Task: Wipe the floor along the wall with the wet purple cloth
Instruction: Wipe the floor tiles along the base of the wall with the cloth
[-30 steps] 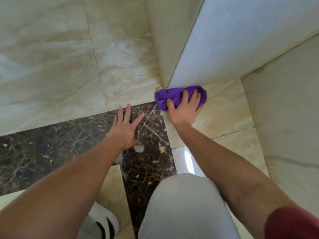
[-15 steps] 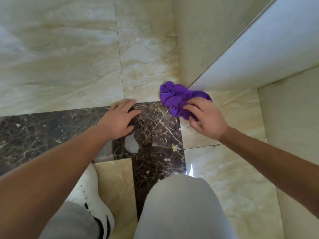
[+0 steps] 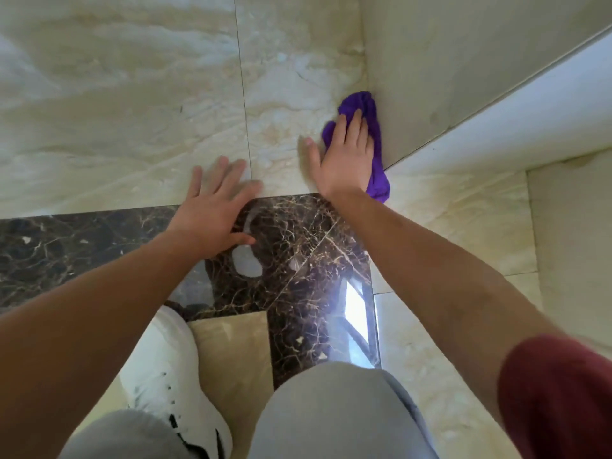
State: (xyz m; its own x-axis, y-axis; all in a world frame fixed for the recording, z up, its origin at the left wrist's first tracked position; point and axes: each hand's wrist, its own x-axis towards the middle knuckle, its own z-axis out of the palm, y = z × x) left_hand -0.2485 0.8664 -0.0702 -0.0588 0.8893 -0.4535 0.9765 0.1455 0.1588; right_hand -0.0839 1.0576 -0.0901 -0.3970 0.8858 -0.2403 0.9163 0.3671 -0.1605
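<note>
The purple cloth [image 3: 374,107] lies stretched out on the cream floor tile [image 3: 281,94], right against the base of the cream wall [image 3: 447,77]. My right hand [image 3: 344,157] presses flat on top of it, fingers spread and pointing away from me, and covers its middle. One end of the cloth sticks out beyond my fingertips, the other end by my wrist at the wall's corner. My left hand [image 3: 215,210] rests flat and spread on the floor, across the seam between the cream tile and the dark marble strip [image 3: 82,243]. It holds nothing.
The wall juts out to a white edge [image 3: 513,127] on the right, with more cream floor beyond. My grey-trousered knee [image 3: 331,415] and white shoe [image 3: 165,376] are at the bottom. A bright window reflection [image 3: 356,319] glares on the dark marble.
My right hand has flattened on the cloth and pushed it forward along the wall from the corner. My left hand has spread open and shifted slightly forward.
</note>
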